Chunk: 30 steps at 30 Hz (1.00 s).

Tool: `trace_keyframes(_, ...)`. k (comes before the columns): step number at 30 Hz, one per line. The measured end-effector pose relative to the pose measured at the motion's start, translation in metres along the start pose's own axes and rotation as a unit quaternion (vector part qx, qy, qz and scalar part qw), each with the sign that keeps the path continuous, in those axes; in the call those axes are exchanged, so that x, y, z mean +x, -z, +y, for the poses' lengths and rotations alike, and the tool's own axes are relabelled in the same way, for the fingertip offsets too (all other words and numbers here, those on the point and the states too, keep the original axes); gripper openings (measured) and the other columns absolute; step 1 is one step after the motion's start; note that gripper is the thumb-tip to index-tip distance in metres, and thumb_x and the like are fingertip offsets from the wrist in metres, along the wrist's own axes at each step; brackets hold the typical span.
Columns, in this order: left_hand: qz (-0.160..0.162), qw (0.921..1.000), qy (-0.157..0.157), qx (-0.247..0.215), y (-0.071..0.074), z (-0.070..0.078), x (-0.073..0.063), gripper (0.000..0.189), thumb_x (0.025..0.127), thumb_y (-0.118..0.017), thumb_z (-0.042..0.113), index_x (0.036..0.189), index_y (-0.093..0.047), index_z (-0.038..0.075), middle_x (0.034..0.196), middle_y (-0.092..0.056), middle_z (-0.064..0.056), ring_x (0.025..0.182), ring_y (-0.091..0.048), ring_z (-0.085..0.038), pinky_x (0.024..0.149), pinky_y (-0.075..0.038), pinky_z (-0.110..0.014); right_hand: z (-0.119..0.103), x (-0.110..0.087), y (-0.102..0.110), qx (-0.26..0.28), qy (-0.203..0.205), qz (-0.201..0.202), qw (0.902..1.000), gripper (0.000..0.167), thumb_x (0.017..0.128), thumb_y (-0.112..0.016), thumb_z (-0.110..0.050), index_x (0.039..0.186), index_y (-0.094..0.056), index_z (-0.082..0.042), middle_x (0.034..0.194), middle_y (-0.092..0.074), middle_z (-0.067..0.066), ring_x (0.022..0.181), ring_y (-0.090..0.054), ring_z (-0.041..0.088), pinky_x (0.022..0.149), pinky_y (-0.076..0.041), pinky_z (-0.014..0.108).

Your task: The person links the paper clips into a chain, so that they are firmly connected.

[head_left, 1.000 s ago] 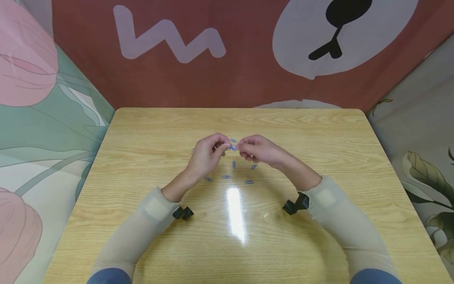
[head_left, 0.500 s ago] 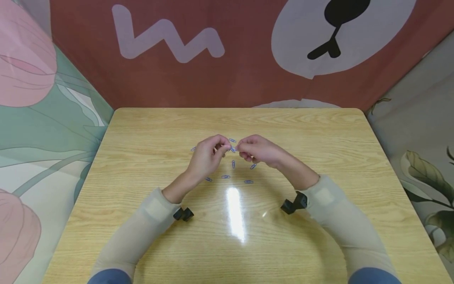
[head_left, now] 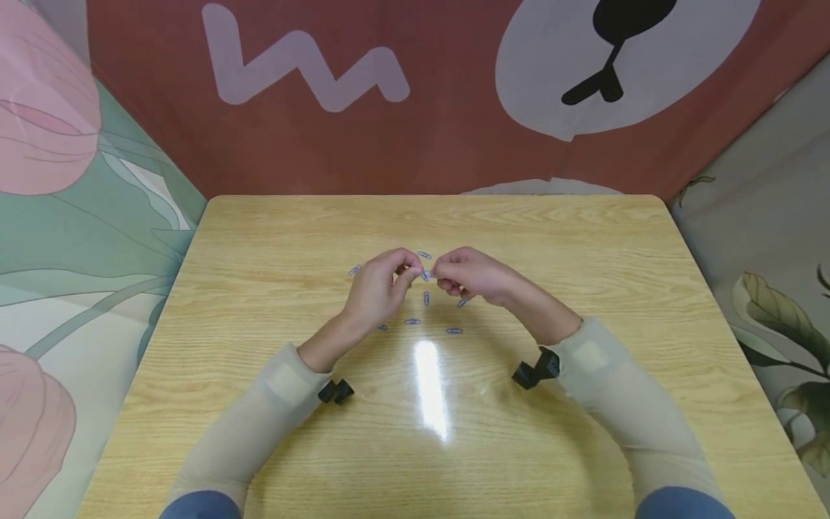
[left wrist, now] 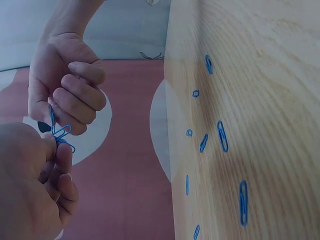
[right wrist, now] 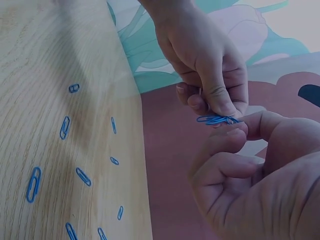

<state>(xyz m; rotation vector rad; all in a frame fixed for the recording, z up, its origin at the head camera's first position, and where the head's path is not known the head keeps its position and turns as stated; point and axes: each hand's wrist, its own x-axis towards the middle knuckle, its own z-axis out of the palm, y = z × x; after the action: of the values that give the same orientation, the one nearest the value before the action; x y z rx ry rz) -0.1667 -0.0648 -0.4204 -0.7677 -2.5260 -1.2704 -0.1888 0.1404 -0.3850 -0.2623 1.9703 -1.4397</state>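
My left hand (head_left: 382,281) pinches several joined-looking blue paper clips (left wrist: 62,134) between thumb and forefinger, above the table. Facing it, my right hand (head_left: 478,275) pinches the end of a blue paper clip (left wrist: 52,117) that reaches up from the same small cluster. The fingertips of both hands nearly meet. In the right wrist view, the clips (right wrist: 215,120) stick out beside the left thumb, toward the right fingertips. Fingers cover part of the cluster, so how the clips are linked cannot be made out.
Loose blue paper clips lie scattered on the wooden table (head_left: 259,432), such as one clip (head_left: 454,331) nearer the body and another clip (head_left: 424,254) beyond the hands. A patterned red curtain (head_left: 454,158) hangs behind the table's far edge.
Both hands stay almost in place, fingertips close together. The clip between them shifts slightly in angle. The head view drifts a little.
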Motion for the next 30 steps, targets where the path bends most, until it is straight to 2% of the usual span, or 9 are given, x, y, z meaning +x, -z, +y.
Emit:
trace_keyframes(5, -0.002, 0.9995, -0.019, 0.025, -0.0004, 0.0001, -0.0005, 0.007, 0.098, -0.067, 0.008, 0.092, -0.066, 0.005, 0.090, -0.068, -0.006, 0.077, -0.060, -0.017, 0.069, -0.052, -0.033, -0.0008, -0.0001, 0.0006, -0.005, 0.001, -0.010, 0.9999, 0.026, 0.095, -0.047, -0.014, 0.068, -0.048, -0.011, 0.065, -0.042, 0.001, 0.058, -0.035, 0.014, 0.052, -0.027, 0.024)
trace_keyframes(9, -0.005, 0.9996, -0.013, 0.024, -0.0001, 0.0012, -0.0003, 0.007, 0.099, -0.067, 0.008, 0.093, -0.066, 0.004, 0.091, -0.069, -0.007, 0.078, -0.061, -0.018, 0.070, -0.054, -0.036, -0.0008, 0.0000, 0.0009, -0.003, 0.000, -0.011, 0.9999, 0.026, 0.094, -0.046, -0.012, 0.067, -0.046, -0.011, 0.064, -0.041, 0.001, 0.058, -0.034, 0.013, 0.052, -0.027, 0.023)
trace_keyframes(15, -0.004, 0.9998, -0.001, 0.019, -0.0005, 0.0012, -0.0009, 0.006, 0.099, -0.067, 0.008, 0.093, -0.067, 0.004, 0.090, -0.069, -0.007, 0.077, -0.061, -0.018, 0.068, -0.052, -0.033, 0.0002, 0.0014, -0.0002, -0.005, 0.005, -0.008, 0.9999, 0.026, 0.093, -0.046, -0.011, 0.067, -0.045, -0.011, 0.064, -0.041, 0.001, 0.057, -0.034, 0.013, 0.052, -0.028, 0.024)
trace_keyframes(23, -0.017, 0.9992, -0.018, 0.031, -0.0023, -0.0020, -0.0014, 0.006, 0.099, -0.067, 0.007, 0.094, -0.067, 0.005, 0.090, -0.069, -0.006, 0.078, -0.061, -0.017, 0.068, -0.053, -0.032, 0.0012, 0.0026, -0.0015, -0.022, 0.003, 0.000, 0.9997, 0.025, 0.091, -0.044, -0.007, 0.066, -0.045, -0.010, 0.063, -0.041, 0.000, 0.055, -0.032, 0.012, 0.051, -0.030, 0.024)
trace_keyframes(30, -0.023, 0.9982, -0.020, 0.052, -0.0022, -0.0024, -0.0034, 0.006, 0.099, -0.067, 0.010, 0.094, -0.067, 0.006, 0.090, -0.069, -0.005, 0.075, -0.060, -0.016, 0.065, -0.050, -0.030, -0.0012, 0.0036, -0.0038, -0.046, -0.002, 0.000, 0.9990, 0.027, 0.092, -0.044, -0.006, 0.066, -0.045, -0.010, 0.062, -0.041, 0.000, 0.054, -0.033, 0.012, 0.053, -0.033, 0.026)
